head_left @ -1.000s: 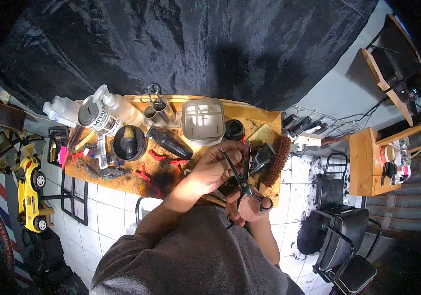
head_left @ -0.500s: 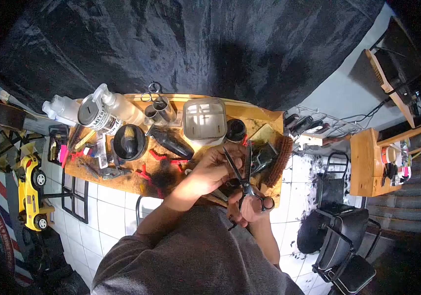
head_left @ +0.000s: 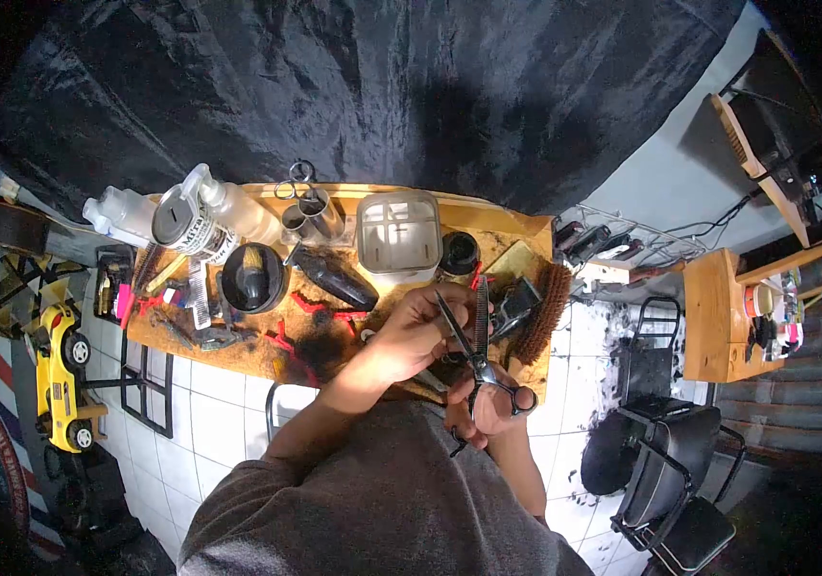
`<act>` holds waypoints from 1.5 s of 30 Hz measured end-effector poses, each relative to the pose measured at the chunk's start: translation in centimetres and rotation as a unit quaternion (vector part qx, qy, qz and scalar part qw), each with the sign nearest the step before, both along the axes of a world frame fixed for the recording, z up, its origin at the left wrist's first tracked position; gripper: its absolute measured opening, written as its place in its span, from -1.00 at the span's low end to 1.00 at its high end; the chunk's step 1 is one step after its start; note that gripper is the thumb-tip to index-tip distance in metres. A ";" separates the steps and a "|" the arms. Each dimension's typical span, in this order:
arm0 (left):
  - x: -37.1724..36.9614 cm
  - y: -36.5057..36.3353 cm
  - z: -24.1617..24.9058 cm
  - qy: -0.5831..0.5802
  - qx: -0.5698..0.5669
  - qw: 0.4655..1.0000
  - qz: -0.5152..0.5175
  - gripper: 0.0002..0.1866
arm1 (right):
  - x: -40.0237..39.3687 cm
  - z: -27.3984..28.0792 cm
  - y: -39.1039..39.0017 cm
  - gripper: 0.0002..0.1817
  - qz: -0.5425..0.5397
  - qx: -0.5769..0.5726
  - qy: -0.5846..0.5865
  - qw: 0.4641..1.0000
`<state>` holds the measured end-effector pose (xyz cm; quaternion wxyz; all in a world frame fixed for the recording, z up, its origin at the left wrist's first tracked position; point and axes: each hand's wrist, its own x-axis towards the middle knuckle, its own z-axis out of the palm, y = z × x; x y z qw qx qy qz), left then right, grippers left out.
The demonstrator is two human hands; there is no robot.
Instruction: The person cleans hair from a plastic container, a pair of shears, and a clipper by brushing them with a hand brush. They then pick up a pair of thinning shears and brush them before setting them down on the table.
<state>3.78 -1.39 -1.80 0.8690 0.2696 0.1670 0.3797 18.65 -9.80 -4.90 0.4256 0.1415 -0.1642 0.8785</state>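
My right hand (head_left: 492, 403) is closed through the ring handles of the scissors (head_left: 473, 350), thumb and a finger in the loops, blades a little apart and pointing toward the far side of the wooden shelf (head_left: 334, 336). My left hand (head_left: 420, 326) curls over the blade end with fingertips pinched at or near one blade; I cannot tell whether there is a cloth or anything else between fingers and steel. The scissors sit above the near right part of the shelf, just left of the brown bristle brush (head_left: 545, 312) and near side of the translucent plastic box (head_left: 396, 235). To do this well, I judge: keep the right hand steady so the blades do not snap together on the left fingers, run the fingers along the flat, away from the edge, from pivot out to tip. Work over the shelf so anything shed lands there. Mind the clutter: black clipper (head_left: 334, 278) and the black bowl with the shaving brush (head_left: 252, 278) lie to the left, spray bottles (head_left: 209, 216) at the far left, so elbows stay tucked. The black cape (head_left: 382, 86) hangs behind the shelf; tips stay off it.
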 end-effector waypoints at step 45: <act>-0.1 0.0 1.5 0.034 0.068 0.997 0.014 -0.79 | -0.3 -0.2 -0.1 0.03 -0.010 -0.007 0.059 0.998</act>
